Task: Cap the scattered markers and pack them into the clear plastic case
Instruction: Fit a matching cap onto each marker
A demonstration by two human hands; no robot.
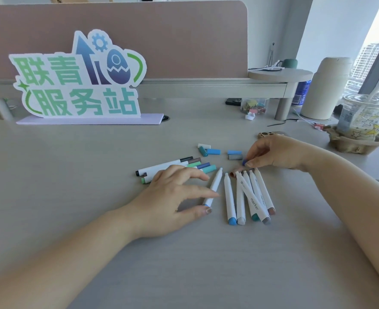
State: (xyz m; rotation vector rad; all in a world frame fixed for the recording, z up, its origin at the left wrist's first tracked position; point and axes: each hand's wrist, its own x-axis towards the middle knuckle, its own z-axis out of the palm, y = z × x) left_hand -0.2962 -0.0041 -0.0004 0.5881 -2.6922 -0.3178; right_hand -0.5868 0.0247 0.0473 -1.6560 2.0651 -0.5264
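Capping looks about half done. At the left, the capped markers [175, 166] lie bundled on the desk [83, 219]. The left hand [173, 197] pinches one bare marker [215, 180] between thumb and forefinger. It lies flat, its long axis running away from the person and leaning slightly right, with the white tip far and the blue tail near. Just beside it is a row [248, 197] of five more, tips also pointing away. Loose caps [213, 151] sit beyond them. The right hand [280, 152] pinches a blue cap [244, 162]. Next, I'd say, tip and cap mouth need lining up, then pressing together. No case is in sight.
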